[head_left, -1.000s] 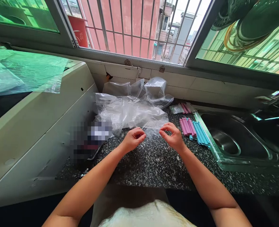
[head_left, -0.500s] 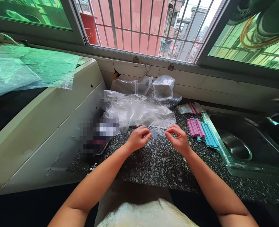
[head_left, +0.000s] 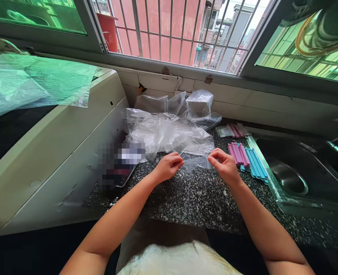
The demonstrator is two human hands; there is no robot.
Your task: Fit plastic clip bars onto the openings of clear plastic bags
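1 clear plastic piece (head_left: pixel 197 163): held spread over the counter, just in front of the plastic heap; whether it is a bag or a flat sheet, cannot tell
left hand (head_left: pixel 168 167): thumb and fingers closed in a pinch on the left end of the plastic piece, wrist bent inward
right hand (head_left: pixel 224 167): thumb and forefinger closed on the right end of it, just in front of the pink strips
plastic heap (head_left: pixel 169 133): crumpled, see-through, spread across the back of the counter
boxy clear bag (head_left: pixel 199 107): puffed up behind the heap, near the tiled wall (head_left: pixel 237 97)
pink strips (head_left: pixel 238 153): a small row lying beside the blue strips (head_left: pixel 255 164), next to the sink
clear packet (head_left: pixel 224 131): behind these rows, with more pink pieces (head_left: pixel 235 130) beside it
sink (head_left: pixel 274 193): metal, set into the counter at the right
counter (head_left: pixel 186 202): black stone with white specks
blurred thing (head_left: pixel 123 162): pixelated at the left, its nature hidden
pale casing (head_left: pixel 100 118): along the left side, plastic sheeting (head_left: pixel 63 78) draped on top, tinted green
window bars (head_left: pixel 159 30): upright and crosswise, a pink wall (head_left: pixel 177 23) outside
red bucket (head_left: pixel 108 34): at the left of the window opening
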